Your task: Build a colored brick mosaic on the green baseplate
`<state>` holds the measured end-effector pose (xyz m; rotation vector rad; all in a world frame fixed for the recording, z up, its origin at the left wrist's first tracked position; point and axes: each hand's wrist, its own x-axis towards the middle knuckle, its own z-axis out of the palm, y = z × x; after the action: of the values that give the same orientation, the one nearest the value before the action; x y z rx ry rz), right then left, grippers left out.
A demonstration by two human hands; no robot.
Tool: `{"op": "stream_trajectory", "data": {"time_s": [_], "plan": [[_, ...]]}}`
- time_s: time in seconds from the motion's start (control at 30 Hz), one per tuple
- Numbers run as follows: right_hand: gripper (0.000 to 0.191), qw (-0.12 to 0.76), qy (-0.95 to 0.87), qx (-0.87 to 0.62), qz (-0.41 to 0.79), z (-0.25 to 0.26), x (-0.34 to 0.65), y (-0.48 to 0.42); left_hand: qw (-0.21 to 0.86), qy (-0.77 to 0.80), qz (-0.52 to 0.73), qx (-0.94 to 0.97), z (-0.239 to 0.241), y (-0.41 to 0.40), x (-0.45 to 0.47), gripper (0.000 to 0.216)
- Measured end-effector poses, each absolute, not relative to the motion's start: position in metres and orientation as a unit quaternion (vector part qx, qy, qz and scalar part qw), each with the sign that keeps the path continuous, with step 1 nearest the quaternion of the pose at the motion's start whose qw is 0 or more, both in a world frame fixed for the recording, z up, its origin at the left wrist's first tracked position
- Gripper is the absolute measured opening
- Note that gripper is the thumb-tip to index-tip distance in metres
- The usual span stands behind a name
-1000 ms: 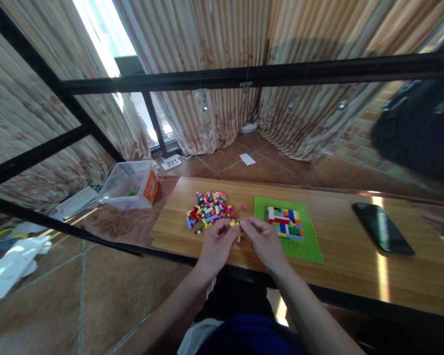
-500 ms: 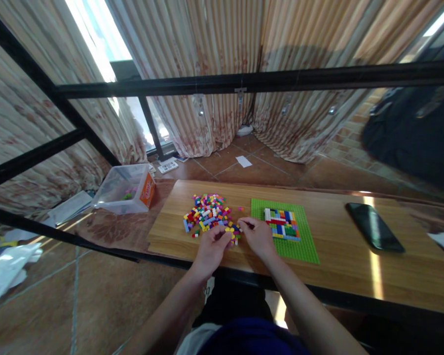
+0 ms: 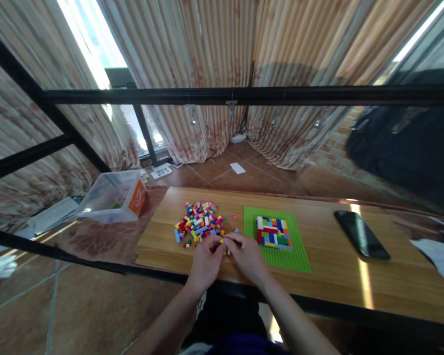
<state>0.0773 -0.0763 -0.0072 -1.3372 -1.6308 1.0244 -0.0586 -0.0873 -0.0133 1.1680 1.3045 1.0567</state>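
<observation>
My left hand [image 3: 207, 260] is closed just in front of a pile of small coloured toy bricks [image 3: 202, 222]. A yellow toy brick [image 3: 222, 241] shows at its thumb and fingertips. My right hand [image 3: 247, 256] meets it there, thumb and forefinger pinched together; what those fingers hold is hidden. To the right of the hands lies a green baseplate [image 3: 299, 256]. On it stands a rectangular build of multicoloured bricks [image 3: 274, 232], with white and red along its left side. A few loose bricks lie behind the hands, partly covered by them.
The wooden table [image 3: 325, 276] carries a black phone [image 3: 361, 234] at the right. A clear plastic box [image 3: 109, 197] with an orange label stands left of the table. A black metal bar [image 3: 163, 96] crosses in front of the curtains. White paper [image 3: 434, 256] lies at the right edge.
My right hand has moved left, so both hands' fingertips now meet at the yellow brick. They were apart before. The whole view has shifted slightly.
</observation>
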Motion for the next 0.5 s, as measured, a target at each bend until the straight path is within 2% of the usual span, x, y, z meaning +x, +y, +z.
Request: {"op": "stream_trajectory", "data": {"time_s": [0.2, 0.3, 0.5], "plan": [[0.022, 0.406, -0.637, -0.563, 0.335, -0.016, 0.071, -0.082, 0.467, 0.585, 0.465, 0.473, -0.014, -0.093, -0.052, 0.018], [0.021, 0.419, -0.633, -0.579, 0.296, -0.027, 0.071, -0.074, 0.499, 0.58, 0.488, 0.419, -0.013, -0.091, -0.052, 0.019], [0.022, 0.341, -0.676, -0.615, 0.218, -0.04, 0.075, -0.047, 0.564, 0.558, 0.516, 0.324, -0.012, -0.089, -0.059, 0.033]]}}
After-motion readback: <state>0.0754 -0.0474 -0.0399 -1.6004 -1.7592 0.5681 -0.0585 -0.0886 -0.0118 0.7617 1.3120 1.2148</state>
